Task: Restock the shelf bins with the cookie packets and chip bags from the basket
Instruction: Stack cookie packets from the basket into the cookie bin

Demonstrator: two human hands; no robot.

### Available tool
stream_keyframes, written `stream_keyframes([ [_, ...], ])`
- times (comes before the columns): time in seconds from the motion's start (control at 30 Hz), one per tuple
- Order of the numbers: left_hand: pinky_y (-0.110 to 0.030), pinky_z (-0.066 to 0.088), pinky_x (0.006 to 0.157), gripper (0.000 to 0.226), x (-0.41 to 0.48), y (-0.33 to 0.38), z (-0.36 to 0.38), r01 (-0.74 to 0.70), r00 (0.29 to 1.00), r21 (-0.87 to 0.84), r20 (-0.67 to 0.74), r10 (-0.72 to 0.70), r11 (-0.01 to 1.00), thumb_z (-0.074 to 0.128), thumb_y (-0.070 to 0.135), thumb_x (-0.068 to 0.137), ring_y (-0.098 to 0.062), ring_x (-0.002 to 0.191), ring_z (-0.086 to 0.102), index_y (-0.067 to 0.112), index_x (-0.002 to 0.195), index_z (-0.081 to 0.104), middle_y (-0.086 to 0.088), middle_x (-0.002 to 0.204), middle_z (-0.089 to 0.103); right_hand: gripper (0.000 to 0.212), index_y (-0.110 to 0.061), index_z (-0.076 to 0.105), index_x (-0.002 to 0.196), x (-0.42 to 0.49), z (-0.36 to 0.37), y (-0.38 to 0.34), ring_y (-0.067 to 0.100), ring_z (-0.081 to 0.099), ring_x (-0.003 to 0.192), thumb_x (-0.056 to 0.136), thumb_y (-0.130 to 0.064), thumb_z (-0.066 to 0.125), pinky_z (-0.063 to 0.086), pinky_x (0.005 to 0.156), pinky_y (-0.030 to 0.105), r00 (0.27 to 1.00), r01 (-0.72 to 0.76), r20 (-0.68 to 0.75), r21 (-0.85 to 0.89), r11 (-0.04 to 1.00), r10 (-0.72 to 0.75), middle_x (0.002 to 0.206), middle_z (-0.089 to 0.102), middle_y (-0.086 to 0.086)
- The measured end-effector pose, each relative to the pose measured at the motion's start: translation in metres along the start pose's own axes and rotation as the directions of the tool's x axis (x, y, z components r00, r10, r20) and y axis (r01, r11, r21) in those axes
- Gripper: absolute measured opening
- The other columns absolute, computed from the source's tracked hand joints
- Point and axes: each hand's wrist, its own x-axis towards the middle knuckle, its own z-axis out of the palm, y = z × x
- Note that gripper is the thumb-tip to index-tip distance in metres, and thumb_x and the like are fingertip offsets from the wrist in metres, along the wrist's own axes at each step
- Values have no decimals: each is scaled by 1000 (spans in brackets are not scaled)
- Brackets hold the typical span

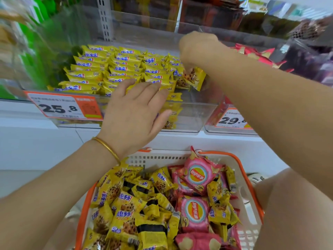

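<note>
Yellow cookie packet (194,78) in right hand (198,49), Lay's bags (197,175), tag (63,106) 25.8 (orange)

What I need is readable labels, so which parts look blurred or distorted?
Head view: the upper shelf goods and green packs at left are smeared; the 25.8 price tag, cookie packets and chip bags in the basket are sharp; the shelf edge bows.
</note>
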Motion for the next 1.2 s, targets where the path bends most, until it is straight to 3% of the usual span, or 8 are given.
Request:
stream_keyframes([
  [0.2,-47,31,101,52,0,1,-1,15,1000,-12,21,-15,1000,29,41,98,-30,116,57,8,122,60,-13,125,61,33,-9,55,126,5,23,-16,30,50,121,93,-11,51,40,86,39,992,58,117,-79,995,-49,133,52,8],
  [0.43,-47,31,101,52,0,1,-2,13,1000,-9,22,-13,1000,29,42,98,-31,116,57,7,121,60,-13,125,61,35,-5,57,122,11,29,-13,37,52,118,89,2,52,45,83,41,991,131,-15,-60,990,-132,129,53,16],
  [0.6,-46,30,100,52,1,2,-2,17,999,-21,36,-17,1000,28,42,99,-30,115,57,8,121,61,-12,125,61,42,-5,47,131,6,50,-20,38,38,128,89,1,51,42,95,44,992,124,20,57,991,-125,134,44,18],
  [0.83,-46,31,100,48,-3,-1,-5,-14,999,-62,36,16,998,33,38,98,-32,116,56,7,123,59,-13,129,58,34,4,52,122,-15,11,12,33,53,115,88,5,52,44,87,34,992,126,-34,289,949,-122,124,56,19],
  [0.97,-46,32,99,38,-10,3,-13,-37,998,-111,-55,31,993,42,29,95,-33,116,54,7,119,62,-12,130,57,35,-10,57,109,-80,-2,26,20,56,96,83,10,47,46,82,33,960,203,-275,529,824,-59,107,61,7],
  [1.07,-44,35,88,30,-22,11,-22,-73,990,-123,-131,56,990,50,18,90,-32,106,52,6,112,65,-13,120,62,26,-9,62,96,-139,10,18,13,55,78,79,6,49,45,73,26,920,355,-379,699,620,-100,85,59,0],
  [1.13,-41,35,79,27,-35,16,-24,-131,986,-117,-118,117,985,51,14,87,-32,98,53,6,108,66,-13,113,64,23,-8,63,90,-159,43,3,13,56,73,78,6,50,46,69,25,936,350,-303,780,518,-177,78,59,-1],
  [1.2,-41,37,74,26,-49,18,-19,-198,980,-142,-28,196,970,50,12,85,-34,93,56,5,105,64,-14,109,64,23,-9,63,93,-162,89,-22,18,60,83,81,6,52,46,74,27,950,262,-111,790,554,-291,86,64,2],
])
